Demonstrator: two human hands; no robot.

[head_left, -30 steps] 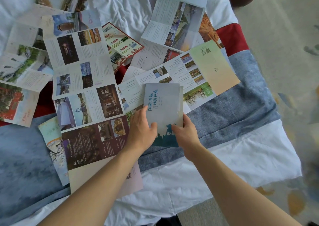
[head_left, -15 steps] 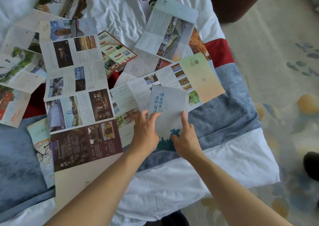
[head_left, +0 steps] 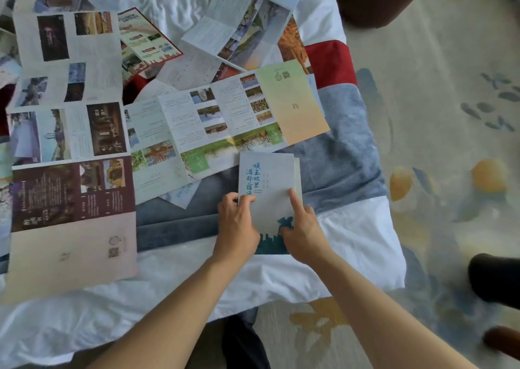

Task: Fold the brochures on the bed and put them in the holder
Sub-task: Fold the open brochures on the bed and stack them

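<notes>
1. Grey-blue paper: the folded brochure [head_left: 267,188] lies flat on the bed [head_left: 351,242], near its foot edge, just below the long unfolded brochure [head_left: 225,121].
2. The left hand [head_left: 237,228] pinches its left edge, fingers curled; the right hand [head_left: 302,228] presses it with a straight forefinger.
3. Risk: the soft bedding gives under pressure, so the crease may go crooked or panels spring open.
4. No holder is in view.
</notes>
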